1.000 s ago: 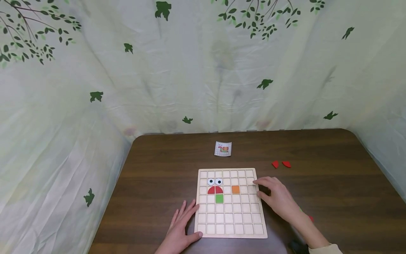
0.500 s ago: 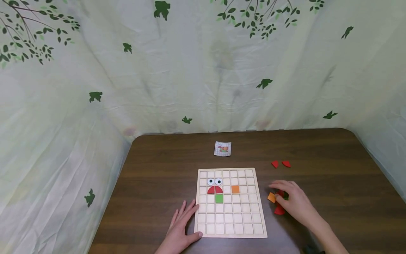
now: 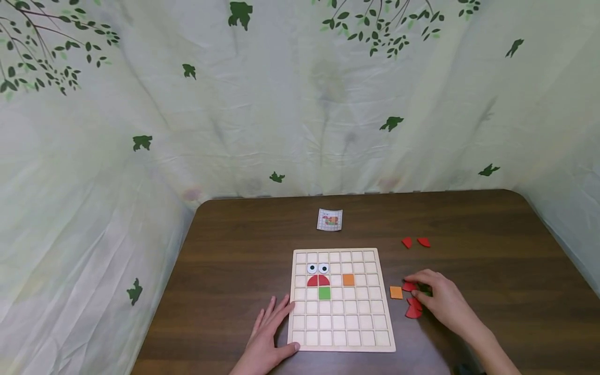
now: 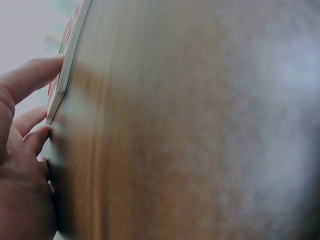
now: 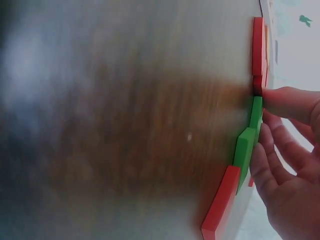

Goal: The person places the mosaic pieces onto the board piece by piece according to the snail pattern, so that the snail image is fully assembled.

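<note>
A pale wooden grid board [image 3: 337,323] lies flat on the table. It bears two eye tiles [image 3: 317,268], two red quarter-round pieces [image 3: 317,280], a green square [image 3: 324,293] and an orange square [image 3: 348,280]. My left hand [image 3: 268,338] rests at the board's lower left edge, fingers extended, thumb at the corner. To the board's right, my right hand [image 3: 440,299] reaches over a cluster of loose pieces, thumb and fingertips apart around a red piece [image 3: 409,286]. Green pieces [image 5: 245,147] beneath that hand show in the right wrist view; its palm partly hides them from above.
A loose orange square [image 3: 396,292] lies between board and cluster. More red pieces [image 3: 413,311] sit below the right thumb. Two red pieces [image 3: 415,242] lie farther back. A small printed picture card [image 3: 329,220] is behind the board. A leaf-patterned curtain [image 3: 300,130] surrounds the table.
My right hand has withdrawn from the board's right edge to the loose pieces. The loose orange square has shifted left, away from the thumb. The left hand stays at the board.
</note>
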Demonstrator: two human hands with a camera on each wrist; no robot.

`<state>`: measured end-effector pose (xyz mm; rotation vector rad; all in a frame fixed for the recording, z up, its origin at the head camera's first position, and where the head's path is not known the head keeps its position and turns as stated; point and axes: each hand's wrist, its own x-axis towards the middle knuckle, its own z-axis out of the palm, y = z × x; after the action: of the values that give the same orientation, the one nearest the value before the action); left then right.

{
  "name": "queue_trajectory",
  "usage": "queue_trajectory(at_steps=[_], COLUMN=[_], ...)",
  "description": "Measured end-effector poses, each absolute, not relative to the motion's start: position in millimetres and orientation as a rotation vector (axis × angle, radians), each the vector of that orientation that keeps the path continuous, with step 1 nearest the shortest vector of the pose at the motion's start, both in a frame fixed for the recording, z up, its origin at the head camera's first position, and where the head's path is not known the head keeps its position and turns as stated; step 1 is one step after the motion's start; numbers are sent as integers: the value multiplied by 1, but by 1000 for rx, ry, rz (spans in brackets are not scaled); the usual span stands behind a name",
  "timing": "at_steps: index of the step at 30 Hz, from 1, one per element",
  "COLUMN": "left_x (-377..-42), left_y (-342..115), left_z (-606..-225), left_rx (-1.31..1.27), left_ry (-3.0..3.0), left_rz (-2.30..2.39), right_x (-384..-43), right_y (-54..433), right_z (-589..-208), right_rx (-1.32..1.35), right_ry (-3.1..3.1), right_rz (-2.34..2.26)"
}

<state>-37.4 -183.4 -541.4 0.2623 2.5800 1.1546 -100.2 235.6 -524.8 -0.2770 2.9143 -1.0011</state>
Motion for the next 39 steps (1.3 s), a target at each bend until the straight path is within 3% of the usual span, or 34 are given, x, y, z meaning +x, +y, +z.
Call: queue_trajectory(at_steps=[17, 39], left_x=[-36, -36], left_y=[-183, -183], left_z=[-542, -541], left_rx=[266, 250], left_ry=[2600, 2578], left_rz=[1155, 1158], right_x=[-109, -103], right_y=[234, 227], right_z=[-522, -517], right_rx=[-401, -340], right_ry=[2872, 2878], right_rz=[-993, -962])
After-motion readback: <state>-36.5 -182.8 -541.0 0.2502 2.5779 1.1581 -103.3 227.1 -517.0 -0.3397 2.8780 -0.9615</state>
